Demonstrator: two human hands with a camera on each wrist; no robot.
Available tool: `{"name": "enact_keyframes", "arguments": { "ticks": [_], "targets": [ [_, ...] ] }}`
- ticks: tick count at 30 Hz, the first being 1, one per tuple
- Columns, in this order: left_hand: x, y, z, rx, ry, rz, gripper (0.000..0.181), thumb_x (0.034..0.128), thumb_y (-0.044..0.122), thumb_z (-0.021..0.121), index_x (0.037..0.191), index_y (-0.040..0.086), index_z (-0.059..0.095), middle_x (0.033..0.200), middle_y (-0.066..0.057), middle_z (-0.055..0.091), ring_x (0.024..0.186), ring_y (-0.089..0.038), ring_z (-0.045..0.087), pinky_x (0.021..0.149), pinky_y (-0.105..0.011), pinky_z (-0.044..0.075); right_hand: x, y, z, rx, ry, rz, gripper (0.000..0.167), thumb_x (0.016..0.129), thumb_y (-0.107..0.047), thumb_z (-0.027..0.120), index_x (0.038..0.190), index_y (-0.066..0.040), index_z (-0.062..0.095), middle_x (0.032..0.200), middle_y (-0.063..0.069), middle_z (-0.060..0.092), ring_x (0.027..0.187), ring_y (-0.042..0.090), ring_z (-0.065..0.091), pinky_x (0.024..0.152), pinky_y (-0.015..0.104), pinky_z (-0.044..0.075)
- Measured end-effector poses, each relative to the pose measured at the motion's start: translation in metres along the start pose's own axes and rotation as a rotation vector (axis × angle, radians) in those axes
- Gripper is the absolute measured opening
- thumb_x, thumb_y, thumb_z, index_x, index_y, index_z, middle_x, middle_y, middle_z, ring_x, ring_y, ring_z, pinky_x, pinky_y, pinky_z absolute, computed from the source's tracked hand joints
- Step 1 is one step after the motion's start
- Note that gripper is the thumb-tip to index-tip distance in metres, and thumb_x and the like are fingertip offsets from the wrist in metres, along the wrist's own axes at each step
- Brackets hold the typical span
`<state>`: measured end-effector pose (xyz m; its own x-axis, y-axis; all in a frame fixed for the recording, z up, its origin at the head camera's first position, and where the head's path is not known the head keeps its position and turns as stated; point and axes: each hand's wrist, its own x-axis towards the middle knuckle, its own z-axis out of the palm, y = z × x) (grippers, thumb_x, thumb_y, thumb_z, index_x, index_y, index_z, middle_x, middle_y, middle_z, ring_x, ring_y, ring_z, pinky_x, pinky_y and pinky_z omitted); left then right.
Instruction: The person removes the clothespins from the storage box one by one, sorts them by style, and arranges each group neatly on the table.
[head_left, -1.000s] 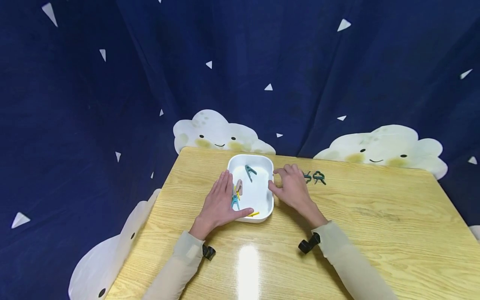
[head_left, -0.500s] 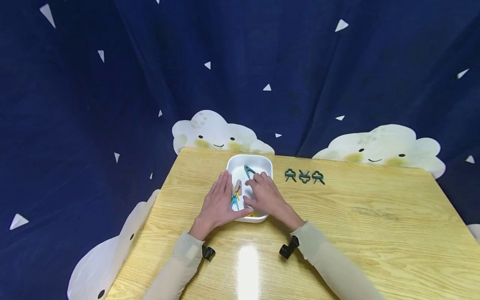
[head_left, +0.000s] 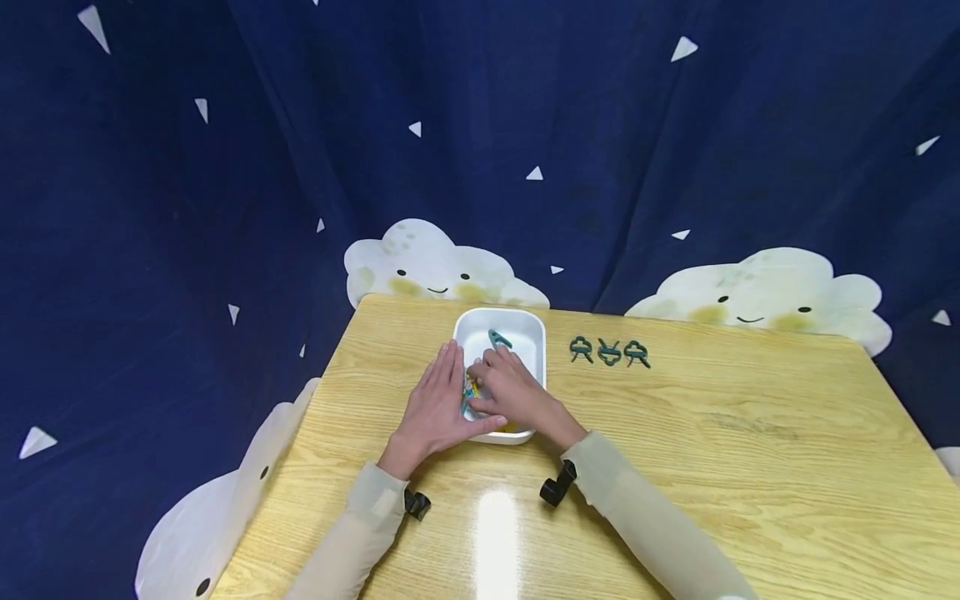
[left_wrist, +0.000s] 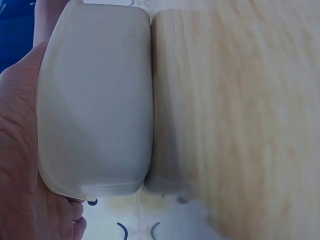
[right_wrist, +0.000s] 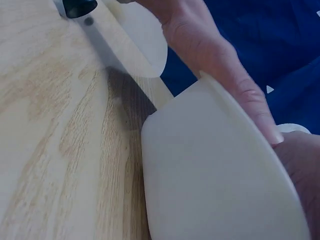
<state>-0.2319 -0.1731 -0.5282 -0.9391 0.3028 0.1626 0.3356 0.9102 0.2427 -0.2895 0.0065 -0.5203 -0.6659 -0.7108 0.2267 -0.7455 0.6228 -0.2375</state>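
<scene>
A white plastic box (head_left: 534,333) holds several clothes pegs. My left hand (head_left: 438,404) lies along the box's left rim, its fingers straight and its thumb stretched over the near edge. Inside the box, my right hand (head_left: 517,392) reaches over the pegs at the left side, with thumb and forefinger apart. Blue and yellow pegs (head_left: 470,390) show partly between the two hands. A teal peg (head_left: 498,338) lies near the far end, partly covered by the right fingers. The right hand covers the place where a pink peg lay. In the left wrist view, the palm sits against the box wall (left_wrist: 100,100).
Three dark green clips (head_left: 609,353) lie in a row on the wooden table (head_left: 735,433), right of the box. A dark blue curtain (head_left: 480,125) with white clouds and triangles hangs behind the table.
My right hand has moved left from beside the box's right rim, into the box and over the pegs. The third green clip has come into view. The left hand stays in place.
</scene>
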Motion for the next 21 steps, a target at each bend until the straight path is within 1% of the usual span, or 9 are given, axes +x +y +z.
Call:
{"name": "enact_keyframes", "arguments": {
  "ticks": [2,4,8,11,13,14,18,20,21],
  "targets": [
    [0.0,0.0,-0.001,-0.004,-0.004,0.001,0.137,0.0793,0.097,0.042,0.164,-0.005,0.01,0.173,-0.022,0.007,0.162,-0.03,0.006,0.129,-0.045,0.016,0.004,-0.001,0.002,-0.009,0.021,-0.018,0.042,0.093,-0.042,0.078,0.12,-0.009,0.075,0.092,-0.001,0.054,0.088,0.02,0.042,0.086,0.038,0.04],
    [-0.001,-0.001,-0.001,-0.014,-0.004,0.004,0.137,0.0796,0.097,0.043,0.164,-0.005,0.01,0.173,-0.022,0.007,0.162,-0.03,0.005,0.129,-0.045,0.017,0.008,-0.002,0.004,-0.025,0.039,-0.028,0.039,0.093,-0.042,0.078,0.113,-0.008,0.077,0.088,-0.001,0.053,0.085,0.021,0.041,0.083,0.038,0.039],
    [-0.001,0.0,-0.001,-0.025,-0.008,0.003,0.136,0.08,0.096,0.044,0.164,-0.005,0.009,0.174,-0.021,0.005,0.162,-0.029,0.003,0.129,-0.045,0.017,0.012,-0.003,0.007,-0.05,0.068,-0.026,0.028,0.093,-0.035,0.075,0.102,-0.009,0.077,0.085,0.0,0.053,0.084,0.022,0.041,0.085,0.038,0.04],
    [-0.001,0.0,0.0,-0.021,-0.005,-0.003,0.136,0.0799,0.096,0.043,0.165,-0.004,0.009,0.174,-0.021,0.004,0.162,-0.029,0.004,0.129,-0.045,0.017,0.014,-0.004,0.006,-0.056,0.094,-0.011,0.022,0.096,-0.032,0.072,0.101,-0.012,0.079,0.085,-0.002,0.056,0.086,0.021,0.044,0.101,0.039,0.042],
    [-0.001,0.0,0.0,-0.016,-0.001,-0.005,0.136,0.0796,0.097,0.043,0.165,-0.004,0.009,0.174,-0.021,0.005,0.162,-0.029,0.005,0.129,-0.045,0.018,0.013,-0.005,0.004,-0.057,0.115,0.007,0.02,0.098,-0.03,0.07,0.099,-0.013,0.079,0.085,-0.002,0.058,0.087,0.02,0.047,0.113,0.041,0.039],
    [-0.001,0.0,0.0,-0.014,0.003,-0.003,0.137,0.0794,0.097,0.042,0.165,-0.004,0.01,0.174,-0.021,0.005,0.162,-0.03,0.005,0.129,-0.045,0.018,0.013,-0.005,0.003,-0.056,0.124,0.02,0.018,0.098,-0.029,0.07,0.097,-0.013,0.079,0.085,-0.002,0.059,0.088,0.02,0.048,0.114,0.042,0.039],
    [-0.001,-0.001,0.001,-0.005,0.002,-0.005,0.138,0.0785,0.098,0.041,0.165,-0.005,0.01,0.174,-0.022,0.006,0.162,-0.031,0.006,0.129,-0.045,0.018,0.007,-0.004,-0.004,-0.048,0.138,0.081,0.014,0.095,-0.024,0.073,0.091,-0.011,0.077,0.089,0.001,0.061,0.091,0.023,0.049,0.097,0.04,0.046],
    [-0.001,-0.001,0.001,-0.001,0.002,-0.007,0.139,0.0778,0.099,0.04,0.165,-0.005,0.01,0.173,-0.022,0.007,0.162,-0.031,0.007,0.129,-0.044,0.018,0.003,-0.002,-0.007,-0.054,0.128,0.111,0.013,0.094,-0.023,0.075,0.091,-0.01,0.076,0.091,0.003,0.062,0.091,0.025,0.049,0.086,0.04,0.045],
    [0.0,-0.001,0.001,0.003,-0.002,-0.009,0.139,0.0775,0.099,0.04,0.165,-0.005,0.009,0.174,-0.022,0.007,0.162,-0.03,0.006,0.129,-0.044,0.018,0.001,-0.001,-0.008,-0.061,0.122,0.123,0.013,0.093,-0.023,0.076,0.091,-0.01,0.076,0.093,0.003,0.062,0.091,0.025,0.049,0.084,0.04,0.045]
  ]
}}
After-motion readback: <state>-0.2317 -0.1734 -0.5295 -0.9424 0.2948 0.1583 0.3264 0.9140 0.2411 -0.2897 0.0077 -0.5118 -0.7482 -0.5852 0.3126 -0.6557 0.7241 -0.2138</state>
